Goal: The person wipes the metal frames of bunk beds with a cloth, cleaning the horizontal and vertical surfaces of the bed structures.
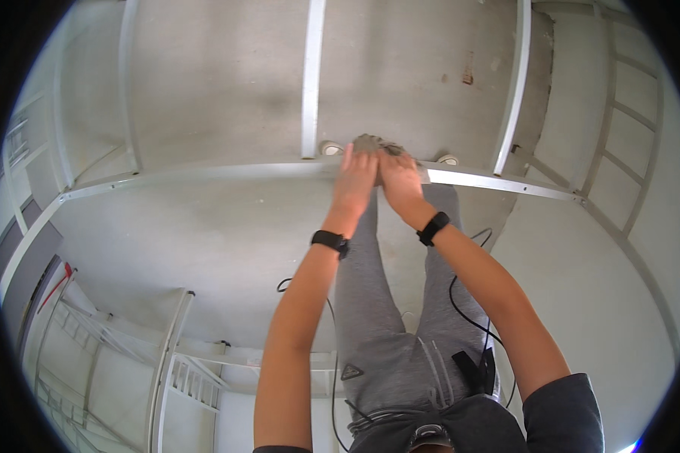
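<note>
A crumpled grey-brown cloth (368,142) lies over the white metal bed-frame rail (232,171), just ahead of my legs. My left hand (358,172) grips its left part, fingers pointing away from me. Close beside it, my right hand (401,172) holds the right part of the same cloth against the rail. Some cloth pokes out past the fingertips, and a pale corner shows right of my right hand. My palms and the cloth beneath them are hidden.
White crossbars (311,79) run from the rail over a stained concrete floor (221,85). A ladder-like bed end (629,113) stands at right, with more white bed frames (170,351) at lower left. Black cables (467,311) hang beside my legs.
</note>
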A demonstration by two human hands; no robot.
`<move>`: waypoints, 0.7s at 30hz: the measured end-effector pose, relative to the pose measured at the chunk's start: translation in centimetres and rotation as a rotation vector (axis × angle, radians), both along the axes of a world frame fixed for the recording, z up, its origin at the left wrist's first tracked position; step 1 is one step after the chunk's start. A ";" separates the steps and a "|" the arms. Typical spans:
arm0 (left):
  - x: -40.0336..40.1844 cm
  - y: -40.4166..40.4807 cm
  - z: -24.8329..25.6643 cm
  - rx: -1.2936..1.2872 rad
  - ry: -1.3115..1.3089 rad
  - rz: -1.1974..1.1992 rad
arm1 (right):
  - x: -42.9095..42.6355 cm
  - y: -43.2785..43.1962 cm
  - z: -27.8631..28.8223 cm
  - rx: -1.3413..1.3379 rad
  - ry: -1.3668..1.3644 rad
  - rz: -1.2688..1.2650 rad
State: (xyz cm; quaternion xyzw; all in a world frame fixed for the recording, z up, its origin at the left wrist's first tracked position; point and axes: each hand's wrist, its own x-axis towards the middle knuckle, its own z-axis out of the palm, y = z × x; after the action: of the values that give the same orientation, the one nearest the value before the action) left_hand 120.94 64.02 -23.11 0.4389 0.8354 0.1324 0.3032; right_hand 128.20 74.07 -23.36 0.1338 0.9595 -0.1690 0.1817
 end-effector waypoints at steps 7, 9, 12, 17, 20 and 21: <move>-6.1 -7.7 0.1 0.049 0.000 -0.062 | -7.0 -6.1 0.2 -0.275 -0.155 -0.073; -5.1 -7.4 0.0 0.025 0.007 -0.010 | -6.2 -4.4 -0.6 -0.448 -0.052 -0.147; -3.7 -5.7 0.4 0.005 0.060 0.108 | -6.8 -2.6 -0.8 -0.522 -0.153 -0.100; -2.6 -4.8 1.2 -0.063 0.099 0.108 | -7.3 -3.2 -1.1 -0.397 -0.315 -0.117; -2.4 -5.0 0.8 -0.073 0.119 0.091 | -6.5 -3.7 -1.6 -0.355 -0.202 -0.119; -2.5 -5.0 0.4 -0.091 0.145 0.083 | -6.4 -3.8 -1.9 -0.367 -0.195 -0.116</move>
State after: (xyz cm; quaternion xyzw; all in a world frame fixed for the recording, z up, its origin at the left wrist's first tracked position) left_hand 118.48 59.01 -22.66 0.3982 0.8777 0.0748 0.2559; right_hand 121.76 70.23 -25.25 0.1690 0.8812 -0.3374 0.2848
